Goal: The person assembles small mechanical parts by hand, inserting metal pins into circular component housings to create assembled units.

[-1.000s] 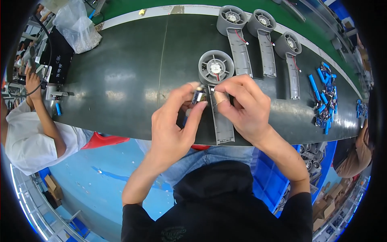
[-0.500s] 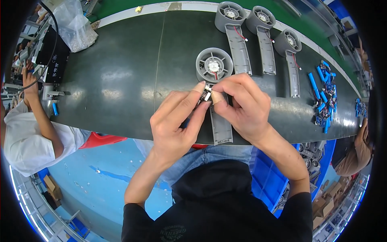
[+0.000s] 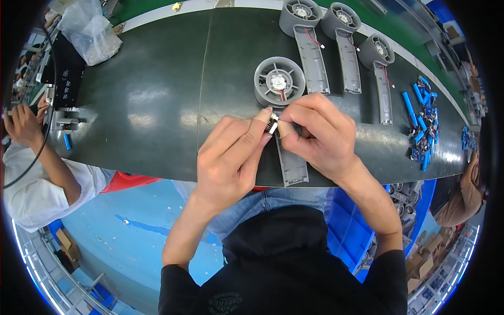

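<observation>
Between my hands is a small circuit board (image 3: 271,125) with white connectors. My left hand (image 3: 228,155) pinches it between thumb and forefinger. At the board's right edge, the thumb and forefinger of my right hand (image 3: 323,137) are pressed together; what they hold is hidden behind the fingertips. Just beyond them stands a grey round fan housing (image 3: 258,86), with a short red wire (image 3: 283,95) running from its hub toward my fingers. The housing's trough-like handle shell (image 3: 294,165) extends toward me, partly under my right hand.
Three similar fan housings (image 3: 300,29) (image 3: 341,37) (image 3: 379,68) lie farther back on the dark table (image 3: 147,131). Blue battery cells with circuit boards (image 3: 424,126) are heaped at right. A blue bin (image 3: 349,231) stands below the table edge. At left, a co-worker's arm (image 3: 55,163) reaches in beside a black box (image 3: 68,73).
My hands stay closed at the board, which has shifted slightly right. The handle shell's near end has swung a little right. At left, the co-worker's hand has moved outward.
</observation>
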The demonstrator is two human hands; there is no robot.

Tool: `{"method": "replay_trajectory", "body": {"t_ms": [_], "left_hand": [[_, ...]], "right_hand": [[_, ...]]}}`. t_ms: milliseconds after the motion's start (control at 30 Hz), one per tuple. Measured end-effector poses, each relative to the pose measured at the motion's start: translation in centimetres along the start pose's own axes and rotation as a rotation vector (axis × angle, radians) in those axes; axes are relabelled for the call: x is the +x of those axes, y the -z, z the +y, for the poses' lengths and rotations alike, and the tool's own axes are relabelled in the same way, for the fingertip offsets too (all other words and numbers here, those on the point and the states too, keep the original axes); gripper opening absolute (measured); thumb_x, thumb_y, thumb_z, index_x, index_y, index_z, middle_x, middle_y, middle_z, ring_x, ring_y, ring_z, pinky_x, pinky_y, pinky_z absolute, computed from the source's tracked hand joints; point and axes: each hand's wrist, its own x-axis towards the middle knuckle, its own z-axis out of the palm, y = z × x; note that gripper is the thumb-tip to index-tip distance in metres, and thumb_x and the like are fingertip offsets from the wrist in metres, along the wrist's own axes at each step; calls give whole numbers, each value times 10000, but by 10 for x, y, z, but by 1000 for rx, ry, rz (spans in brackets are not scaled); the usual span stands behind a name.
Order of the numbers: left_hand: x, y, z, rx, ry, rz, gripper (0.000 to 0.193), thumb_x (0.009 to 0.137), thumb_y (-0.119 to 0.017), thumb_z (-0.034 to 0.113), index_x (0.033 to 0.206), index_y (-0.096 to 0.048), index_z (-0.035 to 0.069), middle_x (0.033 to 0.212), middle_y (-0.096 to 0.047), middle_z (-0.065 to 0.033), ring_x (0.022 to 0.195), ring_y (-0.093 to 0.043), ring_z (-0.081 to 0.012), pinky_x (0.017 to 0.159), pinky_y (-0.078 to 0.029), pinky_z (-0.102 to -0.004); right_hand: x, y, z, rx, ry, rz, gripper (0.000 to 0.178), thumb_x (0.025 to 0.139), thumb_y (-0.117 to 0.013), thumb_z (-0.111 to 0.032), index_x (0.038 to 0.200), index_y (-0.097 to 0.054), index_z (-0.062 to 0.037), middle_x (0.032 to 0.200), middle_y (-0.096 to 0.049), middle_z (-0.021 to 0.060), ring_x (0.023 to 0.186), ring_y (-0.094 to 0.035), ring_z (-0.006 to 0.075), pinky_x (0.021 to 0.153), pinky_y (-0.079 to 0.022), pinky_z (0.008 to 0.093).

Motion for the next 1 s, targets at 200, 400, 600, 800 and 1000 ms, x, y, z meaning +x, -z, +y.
{"method": "replay_trajectory", "body": {"t_ms": [200, 400, 600, 800, 1000], "left_hand": [[1, 3, 3, -66, 118, -59, 348, 831, -647, -96, 1171, -690, -36, 848, -618, -96, 723, -540, -193, 634, -439, -288], [2, 2, 1, -52, 78, -53, 363, 798, -671, -101, 1156, -688, -42, 851, -620, -99, 731, -558, -226, 647, -461, -322], [0, 0, -1, -37, 44, -54, 372, 795, -659, -111, 1158, -696, -36, 809, -614, -96, 701, -530, -216, 646, -449, -308], [1, 0, -2, -50, 30, -58, 380, 777, -669, -104, 1151, -697, -39, 796, -606, -98, 691, -518, -221, 633, -441, -316], [2, 3, -3, -69, 23, -106, 376, 773, -676, -88, 1147, -695, -47, 788, -599, -94, 682, -503, -222, 626, -433, -316]], "right_hand": [[0, 0, 2, 6, 34, 9, 206, 676, -735, 84, 846, -657, -1, 820, -624, 52, 572, -525, 118, 474, -423, 244], [0, 1, 0, 3, 31, 6, 209, 674, -744, 75, 854, -654, 17, 819, -620, 71, 615, -553, 140, 509, -444, 252], [-1, 2, 1, -2, 41, 0, 231, 651, -748, 75, 856, -659, 15, 827, -627, 79, 645, -586, 178, 549, -479, 277], [-3, 1, 1, -8, 71, 9, 245, 639, -736, 95, 856, -661, 10, 834, -634, 85, 672, -607, 214, 586, -502, 298], [-4, 3, 4, -18, 98, -6, 252, 637, -737, 101, 855, -664, 0, 826, -639, 79, 674, -616, 211, 580, -507, 300]]}}
